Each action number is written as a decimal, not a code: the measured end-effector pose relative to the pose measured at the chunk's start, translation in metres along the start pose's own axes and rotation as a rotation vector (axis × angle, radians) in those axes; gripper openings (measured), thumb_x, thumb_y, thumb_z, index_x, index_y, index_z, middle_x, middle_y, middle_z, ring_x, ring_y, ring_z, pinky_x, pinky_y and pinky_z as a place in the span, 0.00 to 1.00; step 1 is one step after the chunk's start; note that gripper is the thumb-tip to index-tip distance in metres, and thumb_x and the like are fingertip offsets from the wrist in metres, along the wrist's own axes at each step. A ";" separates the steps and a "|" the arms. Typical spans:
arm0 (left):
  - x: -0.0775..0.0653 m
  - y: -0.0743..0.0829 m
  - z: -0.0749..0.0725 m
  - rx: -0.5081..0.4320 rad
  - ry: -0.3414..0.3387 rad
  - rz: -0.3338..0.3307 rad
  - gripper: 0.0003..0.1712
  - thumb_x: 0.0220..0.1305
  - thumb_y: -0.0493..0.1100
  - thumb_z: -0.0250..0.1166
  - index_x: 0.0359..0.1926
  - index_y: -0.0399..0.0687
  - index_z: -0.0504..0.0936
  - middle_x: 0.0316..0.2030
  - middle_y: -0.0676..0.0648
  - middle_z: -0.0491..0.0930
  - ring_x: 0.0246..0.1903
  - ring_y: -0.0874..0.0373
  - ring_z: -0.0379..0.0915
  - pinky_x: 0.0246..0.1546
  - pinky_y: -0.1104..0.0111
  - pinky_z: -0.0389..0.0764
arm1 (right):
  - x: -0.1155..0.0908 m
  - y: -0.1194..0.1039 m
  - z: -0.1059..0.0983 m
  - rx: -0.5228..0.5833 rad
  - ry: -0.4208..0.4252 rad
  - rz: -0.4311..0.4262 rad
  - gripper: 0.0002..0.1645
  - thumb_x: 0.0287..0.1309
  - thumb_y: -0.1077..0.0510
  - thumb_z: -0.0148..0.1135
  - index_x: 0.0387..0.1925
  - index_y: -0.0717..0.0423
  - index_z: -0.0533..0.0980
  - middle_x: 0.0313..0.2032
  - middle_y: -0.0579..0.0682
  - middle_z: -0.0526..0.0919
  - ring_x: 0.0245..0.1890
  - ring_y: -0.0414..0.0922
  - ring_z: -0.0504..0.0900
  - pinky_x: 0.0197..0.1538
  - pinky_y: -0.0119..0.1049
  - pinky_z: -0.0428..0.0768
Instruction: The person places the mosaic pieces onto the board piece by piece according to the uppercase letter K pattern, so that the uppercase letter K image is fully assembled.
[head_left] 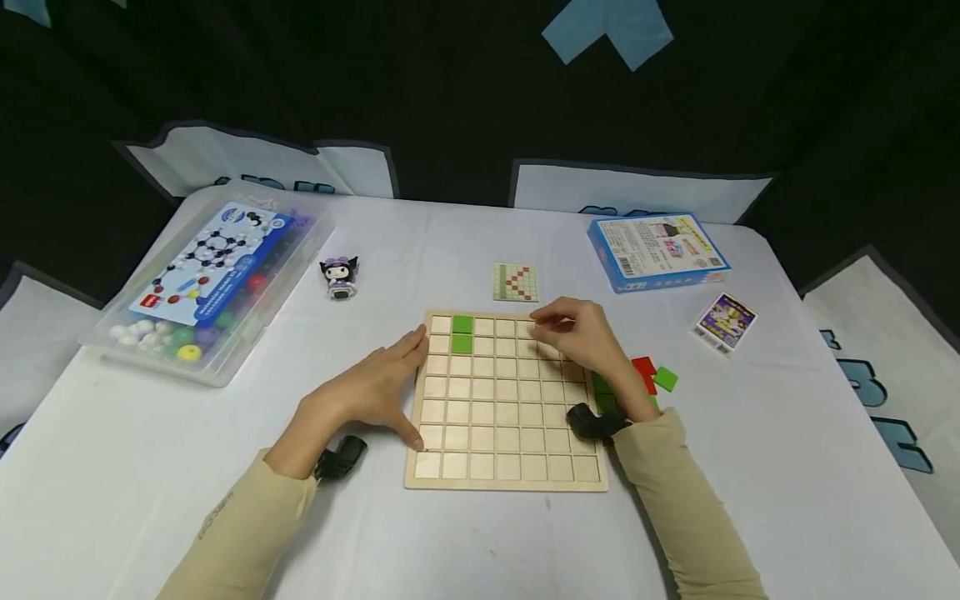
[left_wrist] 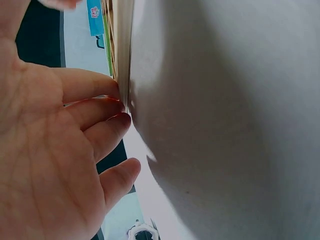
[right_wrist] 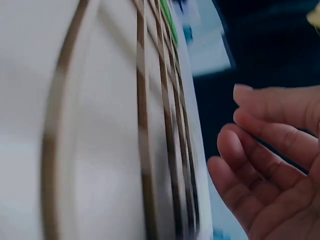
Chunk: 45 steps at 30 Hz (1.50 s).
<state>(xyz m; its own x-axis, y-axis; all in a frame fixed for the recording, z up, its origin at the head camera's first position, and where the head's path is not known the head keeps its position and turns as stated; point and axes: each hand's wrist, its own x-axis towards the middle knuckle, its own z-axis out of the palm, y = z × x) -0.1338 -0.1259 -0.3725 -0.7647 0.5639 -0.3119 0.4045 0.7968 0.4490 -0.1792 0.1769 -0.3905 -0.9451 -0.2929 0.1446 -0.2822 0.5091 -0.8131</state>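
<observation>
A wooden grid board (head_left: 495, 414) lies on the white table, with two green square tiles (head_left: 462, 333) one above the other in its upper left. My left hand (head_left: 372, 385) is spread along the board's left side, thumb near the lower corner. In the left wrist view its fingertips (left_wrist: 120, 122) meet the board's edge (left_wrist: 123, 55). Over the upper right cells hovers my right hand (head_left: 576, 336), its fingers loosely bent. No tile shows between those fingers (right_wrist: 265, 145) in the right wrist view. Red tiles (head_left: 644, 367) and a loose green tile (head_left: 665, 379) lie beside the right forearm, which partly hides others.
A small pattern card (head_left: 515, 282) lies beyond the board. Farther right are a blue box (head_left: 660, 252) and a small purple card box (head_left: 724, 323). At left stand a toy figurine (head_left: 340, 277) and a clear plastic case of coloured balls (head_left: 206, 283).
</observation>
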 end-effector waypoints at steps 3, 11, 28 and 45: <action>0.000 0.000 0.000 0.003 0.003 0.004 0.81 0.29 0.59 0.82 0.73 0.30 0.42 0.75 0.36 0.35 0.75 0.42 0.35 0.71 0.44 0.50 | -0.013 0.015 -0.025 0.014 0.030 0.075 0.14 0.54 0.62 0.68 0.43 0.65 0.83 0.39 0.62 0.85 0.35 0.42 0.82 0.43 0.26 0.81; 0.000 -0.002 -0.001 0.004 0.006 0.015 0.80 0.29 0.59 0.82 0.73 0.29 0.42 0.75 0.34 0.35 0.75 0.41 0.36 0.70 0.43 0.52 | -0.050 0.048 -0.081 -0.005 0.116 0.261 0.20 0.60 0.57 0.64 0.49 0.67 0.79 0.43 0.56 0.85 0.33 0.32 0.81 0.41 0.21 0.78; 0.000 -0.001 0.001 -0.016 0.006 0.018 0.79 0.29 0.59 0.82 0.73 0.29 0.43 0.75 0.34 0.36 0.75 0.40 0.37 0.70 0.42 0.50 | -0.094 0.083 -0.139 0.214 -0.135 0.425 0.21 0.63 0.60 0.60 0.54 0.68 0.75 0.38 0.32 0.85 0.39 0.32 0.82 0.46 0.22 0.79; 0.000 -0.002 0.001 -0.029 0.005 0.023 0.79 0.30 0.59 0.82 0.73 0.29 0.42 0.75 0.34 0.35 0.75 0.40 0.36 0.71 0.42 0.50 | -0.075 0.061 -0.128 -0.193 -0.152 0.570 0.25 0.50 0.55 0.72 0.46 0.66 0.76 0.29 0.48 0.72 0.35 0.44 0.69 0.36 0.30 0.70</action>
<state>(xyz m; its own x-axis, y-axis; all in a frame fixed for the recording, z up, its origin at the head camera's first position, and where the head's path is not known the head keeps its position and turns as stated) -0.1343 -0.1273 -0.3739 -0.7578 0.5810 -0.2968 0.4075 0.7768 0.4801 -0.1466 0.3330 -0.3788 -0.9260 -0.0365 -0.3758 0.2221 0.7522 -0.6203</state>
